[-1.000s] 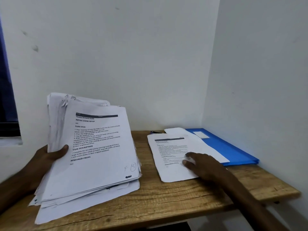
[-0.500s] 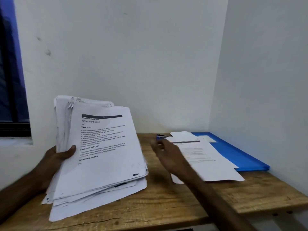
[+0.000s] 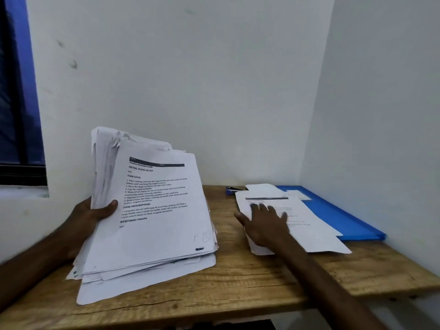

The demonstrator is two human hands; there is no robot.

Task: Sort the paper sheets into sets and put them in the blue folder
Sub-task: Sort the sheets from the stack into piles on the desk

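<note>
right hand: a second ago flat on the sheets; half a second ago lifted clear at their 9 o'clock; now down on them again, fingers spread, nearer the header than before | top sheet: slid toward 4 o'clock, near corner now overhanging the folder edge

Head camera: one wide-angle view, facing forward and down.
Looks from over the near edge of the wooden worktop toward the corner where back wall meets side wall. Worktop close, filling the lower third; left hand and right hand reach in from below.
</note>
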